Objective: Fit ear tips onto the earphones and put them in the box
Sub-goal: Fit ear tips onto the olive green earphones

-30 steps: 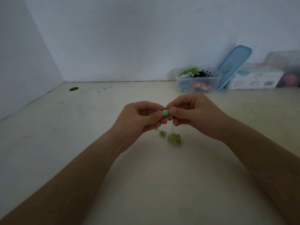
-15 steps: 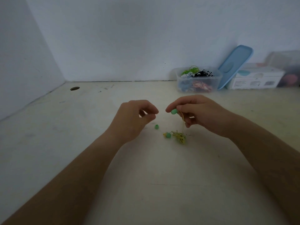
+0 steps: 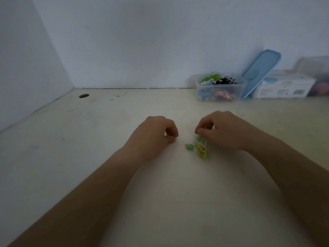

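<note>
While both hands sat low over the table (image 3: 99, 139), the left hand (image 3: 156, 134) was curled, with thumb and forefinger pinched down on a loose tip (image 3: 175, 139). It was green, and only a sliver showed at the fingertips. The right hand (image 3: 222, 131) was near it but apart, its fingers curled and pinching an earbud (image 3: 199, 137) whose green tip pointed down, close to the table. A yellow cable (image 3: 202, 150) lay bundled on the table just below that hand. A second earbud (image 3: 189, 146), also green-tipped, lay at the bundle's left end, between the hands.

The table was off-white, scuffed and dimly lit. It had a round hole (image 3: 84, 95) far left, near the corner where two plain white walls (image 3: 124, 41) met.

At the back right, against the wall, a clear box (image 3: 220, 97) stood open. It was heaped with coiled earphones in green, white, black, red and blue. Its blue lid (image 3: 261, 72) leaned tilted just right of it. A white carton (image 3: 284, 87) stood behind the lid's foot. A blurred clear container (image 3: 316, 68) sat at the far right edge, and its contents could not be made out.
</note>
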{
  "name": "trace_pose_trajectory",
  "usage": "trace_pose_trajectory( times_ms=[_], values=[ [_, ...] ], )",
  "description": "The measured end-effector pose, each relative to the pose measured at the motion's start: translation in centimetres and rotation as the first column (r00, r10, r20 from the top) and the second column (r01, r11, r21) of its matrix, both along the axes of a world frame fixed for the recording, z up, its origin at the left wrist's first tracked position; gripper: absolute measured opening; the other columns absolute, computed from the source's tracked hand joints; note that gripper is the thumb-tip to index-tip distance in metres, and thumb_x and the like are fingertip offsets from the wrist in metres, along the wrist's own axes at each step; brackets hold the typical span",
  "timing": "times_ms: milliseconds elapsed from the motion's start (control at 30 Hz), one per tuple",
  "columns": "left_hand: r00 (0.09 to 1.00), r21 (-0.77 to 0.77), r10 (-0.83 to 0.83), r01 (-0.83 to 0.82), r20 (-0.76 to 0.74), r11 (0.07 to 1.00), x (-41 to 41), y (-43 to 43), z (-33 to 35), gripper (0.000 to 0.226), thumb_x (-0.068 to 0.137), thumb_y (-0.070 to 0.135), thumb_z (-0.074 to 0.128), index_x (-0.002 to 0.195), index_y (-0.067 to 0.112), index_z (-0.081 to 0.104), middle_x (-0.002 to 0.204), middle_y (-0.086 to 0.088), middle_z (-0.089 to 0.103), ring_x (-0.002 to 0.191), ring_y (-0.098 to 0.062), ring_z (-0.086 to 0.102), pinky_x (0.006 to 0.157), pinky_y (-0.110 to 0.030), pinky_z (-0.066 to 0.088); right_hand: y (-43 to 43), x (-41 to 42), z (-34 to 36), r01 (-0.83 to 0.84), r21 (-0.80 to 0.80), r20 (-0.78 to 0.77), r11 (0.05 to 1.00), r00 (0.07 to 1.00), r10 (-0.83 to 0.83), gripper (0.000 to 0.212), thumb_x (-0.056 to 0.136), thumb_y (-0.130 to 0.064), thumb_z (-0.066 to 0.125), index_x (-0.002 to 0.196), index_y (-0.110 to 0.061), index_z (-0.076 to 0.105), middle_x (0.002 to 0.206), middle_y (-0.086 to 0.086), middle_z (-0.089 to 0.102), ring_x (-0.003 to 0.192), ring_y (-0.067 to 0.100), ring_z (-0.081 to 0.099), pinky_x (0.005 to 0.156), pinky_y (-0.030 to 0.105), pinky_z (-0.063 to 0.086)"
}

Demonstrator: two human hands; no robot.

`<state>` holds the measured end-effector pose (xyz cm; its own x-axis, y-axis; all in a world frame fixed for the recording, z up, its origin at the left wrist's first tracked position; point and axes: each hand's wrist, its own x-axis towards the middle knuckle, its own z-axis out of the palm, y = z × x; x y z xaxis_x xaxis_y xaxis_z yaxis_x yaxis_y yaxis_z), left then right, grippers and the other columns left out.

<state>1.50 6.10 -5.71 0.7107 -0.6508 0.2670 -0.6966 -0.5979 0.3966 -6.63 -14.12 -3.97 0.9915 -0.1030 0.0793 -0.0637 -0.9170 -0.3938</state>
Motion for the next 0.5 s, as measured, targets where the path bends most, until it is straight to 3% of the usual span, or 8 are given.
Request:
trace_pose_trajectory(
  times_ms=[200,300,500],
  values=[
    [1.000,-0.146,0.022,-0.019,0.013,0.989,-0.4,0.1,0.4,0.012,0.086,0.020,0.072,0.086,0.031,0.069,0.081,0.018,0.066,0.074,0.002,0.059,0.066,-0.006,0.042,0.2,-0.3,0.2,-0.107,0.066,0.214,0.992,0.973,0.090,0.022,0.093,-0.046,0.055,0.101,-0.032,0.071,0.093,-0.017,0.060,0.079,0.002,0.057,0.066,0.019,0.039],
    [0.999,-0.186,0.052,-0.053,-0.012,0.981,-0.6,0.0,0.4,0.011,0.087,0.021,0.070,0.091,0.031,0.069,0.080,0.017,0.066,0.075,0.002,0.059,0.066,-0.005,0.043,1.1,-0.5,0.1,-0.189,-0.005,0.137,0.982,0.972,0.188,0.025,0.080,-0.056,0.066,0.099,-0.039,0.069,0.093,-0.018,0.059,0.083,0.003,0.056,0.068,0.020,0.043],
    [0.997,-0.224,0.070,-0.076,-0.037,0.972,-0.8,-0.2,0.5,0.010,0.090,0.025,0.068,0.093,0.034,0.070,0.085,0.018,0.067,0.078,0.002,0.061,0.070,-0.004,0.042,1.0,-0.8,0.4,-0.159,-0.104,0.056,0.982,0.985,0.165,0.019,0.076,-0.042,0.073,0.094,-0.039,0.071,0.078,-0.023,0.066,0.070,-0.004,0.056,0.063,0.017,0.038]
  ],
)
